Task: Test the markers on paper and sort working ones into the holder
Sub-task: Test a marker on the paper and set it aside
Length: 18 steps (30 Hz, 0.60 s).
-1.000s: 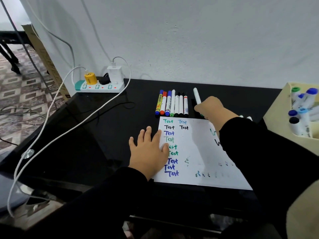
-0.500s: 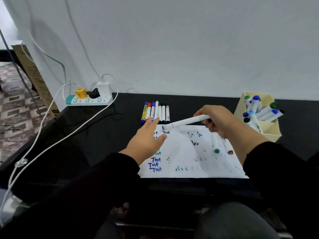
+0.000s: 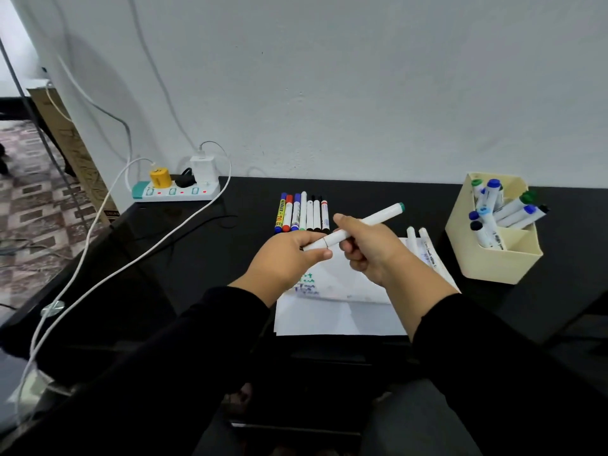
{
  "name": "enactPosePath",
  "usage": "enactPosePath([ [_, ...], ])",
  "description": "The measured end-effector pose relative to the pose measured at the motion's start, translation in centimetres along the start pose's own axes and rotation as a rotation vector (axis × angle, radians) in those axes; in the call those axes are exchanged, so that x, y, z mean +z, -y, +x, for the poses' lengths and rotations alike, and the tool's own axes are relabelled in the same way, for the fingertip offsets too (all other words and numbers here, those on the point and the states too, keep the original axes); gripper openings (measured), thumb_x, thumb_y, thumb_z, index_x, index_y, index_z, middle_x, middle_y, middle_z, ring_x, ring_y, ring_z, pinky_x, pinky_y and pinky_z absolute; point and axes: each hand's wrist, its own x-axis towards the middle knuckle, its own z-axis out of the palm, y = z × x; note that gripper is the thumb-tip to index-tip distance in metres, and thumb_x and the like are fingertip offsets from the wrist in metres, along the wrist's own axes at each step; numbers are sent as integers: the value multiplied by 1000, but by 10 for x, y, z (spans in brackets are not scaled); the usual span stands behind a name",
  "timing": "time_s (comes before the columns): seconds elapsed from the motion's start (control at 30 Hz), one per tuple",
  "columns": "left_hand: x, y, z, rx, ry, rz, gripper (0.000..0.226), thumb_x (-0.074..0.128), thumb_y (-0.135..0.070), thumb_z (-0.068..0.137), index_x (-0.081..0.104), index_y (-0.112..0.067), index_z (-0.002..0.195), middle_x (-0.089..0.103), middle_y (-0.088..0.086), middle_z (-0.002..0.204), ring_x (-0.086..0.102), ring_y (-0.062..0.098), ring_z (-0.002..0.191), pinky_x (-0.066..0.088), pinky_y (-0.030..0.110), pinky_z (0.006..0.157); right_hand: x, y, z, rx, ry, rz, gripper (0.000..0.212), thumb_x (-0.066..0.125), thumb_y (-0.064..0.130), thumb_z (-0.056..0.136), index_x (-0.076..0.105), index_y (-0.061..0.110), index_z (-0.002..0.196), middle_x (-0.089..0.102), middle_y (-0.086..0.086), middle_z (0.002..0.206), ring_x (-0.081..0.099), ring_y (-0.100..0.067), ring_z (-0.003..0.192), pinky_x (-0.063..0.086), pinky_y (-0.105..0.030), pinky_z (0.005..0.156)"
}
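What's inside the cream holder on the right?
The cream holder holds several capped white markers, with blue, green and black caps. Its wall hides their lower ends.

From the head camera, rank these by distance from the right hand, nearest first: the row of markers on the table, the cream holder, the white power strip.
Measured from the right hand:
1. Row of markers lying side by side, just beyond the hand, slightly left.
2. Cream holder holding markers, off to the right.
3. White power strip by the wall, far left.

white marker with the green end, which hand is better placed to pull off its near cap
Left. The left hand already pinches the near cap, while the right hand grips the white marker mid-barrel to steady it.
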Motion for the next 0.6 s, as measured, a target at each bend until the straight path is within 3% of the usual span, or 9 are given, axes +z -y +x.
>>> enactPosePath([
  [0.23,-8,4,5,-72,111,-36,22,58,-28,91,67,-17,108,67,-5,79,63,12,83,49,31,85,4,-3,10,-78,15,56,25,47,12,93,51,9,68,39,0,40,30,-8,35,28,-18,36],
  [0.37,-9,5,10,-80,171,-45,23,56,-26,92,69,-9,102,67,-6,76,62,6,73,49,25,81,2,-5,14,-92,65,54,26,47,12,93,50,9,67,38,1,40,29,-10,39,28,-18,39],
  [0.47,-8,8,11,-86,127,-15,19,56,-25,92,68,-14,103,67,-6,82,63,9,80,48,23,80,6,-4,18,-26,-67,44,23,49,14,91,49,11,68,38,1,42,29,-9,39,26,-19,40],
  [0.53,-8,15,11,-94,3,95,26,59,-27,91,66,-19,114,68,-3,101,61,13,95,45,25,82,2,-1,23,47,-237,98,22,48,15,87,45,12,65,35,3,39,25,-8,32,23,-17,40],
  [0.6,-10,23,8,-106,-93,148,38,60,-30,89,59,-21,126,62,-1,121,56,15,108,41,24,89,-4,1,27,98,-294,119,22,47,15,85,43,13,63,33,3,40,22,-8,29,22,-15,39],
])
